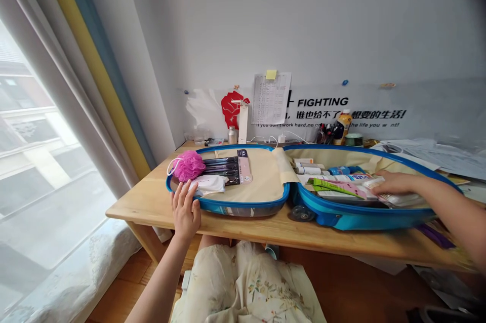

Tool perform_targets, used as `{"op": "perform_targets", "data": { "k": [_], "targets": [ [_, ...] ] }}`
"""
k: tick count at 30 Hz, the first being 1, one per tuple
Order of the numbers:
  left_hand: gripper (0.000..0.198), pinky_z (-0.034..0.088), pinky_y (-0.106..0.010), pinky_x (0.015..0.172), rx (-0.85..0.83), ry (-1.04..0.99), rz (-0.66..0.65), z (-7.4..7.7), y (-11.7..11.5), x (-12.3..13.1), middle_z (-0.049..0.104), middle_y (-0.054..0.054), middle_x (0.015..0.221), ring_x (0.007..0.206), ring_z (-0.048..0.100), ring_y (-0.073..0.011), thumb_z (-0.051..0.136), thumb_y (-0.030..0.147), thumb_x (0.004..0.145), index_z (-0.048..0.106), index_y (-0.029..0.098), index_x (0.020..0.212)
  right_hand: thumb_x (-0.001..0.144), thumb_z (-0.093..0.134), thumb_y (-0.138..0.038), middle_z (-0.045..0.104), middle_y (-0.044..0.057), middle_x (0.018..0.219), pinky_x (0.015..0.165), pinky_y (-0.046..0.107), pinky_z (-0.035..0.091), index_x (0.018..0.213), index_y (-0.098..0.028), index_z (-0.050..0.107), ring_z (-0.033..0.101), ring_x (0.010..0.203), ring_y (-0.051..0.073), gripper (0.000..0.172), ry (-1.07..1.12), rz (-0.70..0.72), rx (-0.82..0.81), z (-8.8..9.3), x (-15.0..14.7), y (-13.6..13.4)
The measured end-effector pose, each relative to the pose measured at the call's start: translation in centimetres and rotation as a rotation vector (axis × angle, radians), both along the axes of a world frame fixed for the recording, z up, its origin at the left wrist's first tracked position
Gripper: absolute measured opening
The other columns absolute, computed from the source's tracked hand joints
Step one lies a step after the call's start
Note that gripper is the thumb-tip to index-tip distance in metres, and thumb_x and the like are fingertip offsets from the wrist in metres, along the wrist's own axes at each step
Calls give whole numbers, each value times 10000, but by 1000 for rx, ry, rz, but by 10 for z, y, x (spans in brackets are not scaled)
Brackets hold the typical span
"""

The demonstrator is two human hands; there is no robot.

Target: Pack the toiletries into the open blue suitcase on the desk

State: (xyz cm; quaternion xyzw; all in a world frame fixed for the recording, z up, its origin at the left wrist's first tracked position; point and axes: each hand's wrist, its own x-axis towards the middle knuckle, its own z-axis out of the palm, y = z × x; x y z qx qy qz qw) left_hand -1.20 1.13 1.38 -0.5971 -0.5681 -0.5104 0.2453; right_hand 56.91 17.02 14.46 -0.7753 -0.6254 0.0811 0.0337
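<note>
An open blue suitcase [243,206] with cream lining lies on a wooden table. My left hand [186,211] rests on its left rim, fingers apart, holding nothing. Near those fingers, the left half bears a pink bath puff [189,165], a white soft packet [209,184] and a flat pack of dark sticks [224,167] on a pink card. Inside the right half, my right hand [397,182] closes on a clear plastic pack [402,199] with whitish contents; its fingertips are partly hidden. Beside it are a green-and-pink packet [337,187], white tubes [308,170] and a blue bottle [338,170].
Behind the suitcase stand a silver bottle [232,134], a white lamp [243,123], an orange drink bottle [342,125] and a green-lidded jar [354,139]. Papers [410,153] lie at the right. A purple item [436,236] sits by the table's front edge. Curtains [91,59] hang left.
</note>
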Motion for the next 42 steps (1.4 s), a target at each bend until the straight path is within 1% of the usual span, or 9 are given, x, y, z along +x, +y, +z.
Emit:
{"op": "perform_targets", "data": {
  "k": [5, 9, 11, 16, 22, 29, 34, 38, 42],
  "targets": [
    [497, 199, -486, 1209, -2, 0, 5, 0, 1, 1, 579, -132, 1398, 1434, 373, -279, 293, 436, 1029, 590, 206, 1354, 641, 749, -455, 524, 343, 1357, 914, 459, 462, 1431, -159, 489, 600, 1192, 389, 883, -33, -3, 110, 38, -47, -1],
    [478, 186, -487, 1212, 15, 4, -4, -1, 1, 0, 573, -133, 1406, 1434, 371, -278, 308, 416, 1030, 589, 205, 1354, 762, 638, -557, 505, 211, 1454, 970, 395, 470, 1549, -204, 288, 577, 1238, 314, 931, 112, 383, 172, 65, -129, -16],
    [483, 180, -491, 1214, 8, 1, -3, 0, 1, 0, 571, -134, 1410, 1436, 369, -280, 304, 419, 1030, 586, 205, 1359, 729, 673, -554, 538, 110, 1447, 995, 370, 474, 1522, -288, 347, 590, 1222, 276, 898, 159, 574, 132, 69, -180, -28],
    [498, 199, -489, 1210, -11, -4, 8, 0, 0, 0, 572, -130, 1411, 1431, 378, -281, 294, 431, 1029, 587, 207, 1363, 671, 718, -465, 553, 114, 1429, 1062, 422, 449, 1431, -217, 491, 561, 1258, 306, 831, 191, 1054, -4, 50, -291, -45],
    [469, 197, -483, 1209, 5, 19, 1, -1, 1, -1, 571, -130, 1412, 1429, 379, -277, 313, 394, 1029, 586, 203, 1359, 619, 778, -428, 680, 76, 1225, 979, 380, 503, 1172, -232, 677, 639, 1115, 271, 595, 174, 1188, -95, 16, -355, -34],
    [459, 186, -486, 1213, 18, 28, -6, 0, 1, 0, 563, -130, 1419, 1430, 377, -272, 318, 385, 1031, 583, 202, 1357, 690, 765, -353, 710, 58, 1166, 928, 316, 505, 1073, -224, 710, 657, 1056, 222, 408, 171, 1228, -130, -5, -376, -40],
    [473, 196, -486, 1210, -7, 20, 0, -1, 0, 0, 556, -129, 1429, 1433, 373, -275, 307, 395, 1030, 572, 204, 1371, 699, 772, -394, 713, 47, 1134, 890, 307, 516, 1047, -237, 702, 659, 1017, 218, 388, 168, 1160, -92, 11, -364, -44],
    [464, 191, -480, 1211, -2, 20, -11, -2, 0, -1, 561, -124, 1425, 1434, 372, -269, 313, 389, 1031, 574, 209, 1369, 810, 653, -430, 703, 31, 1153, 935, 316, 488, 993, -262, 698, 642, 1054, 209, 252, 135, 1018, -26, 49, -309, -27],
    [469, 185, -477, 1213, 6, 19, -3, -1, 1, -1, 570, -129, 1414, 1435, 371, -271, 311, 402, 1031, 588, 199, 1350, 833, 569, -495, 709, 80, 1109, 818, 359, 508, 1029, -238, 663, 666, 915, 231, 338, 34, 718, 36, 74, -215, -3]
  ]
}}
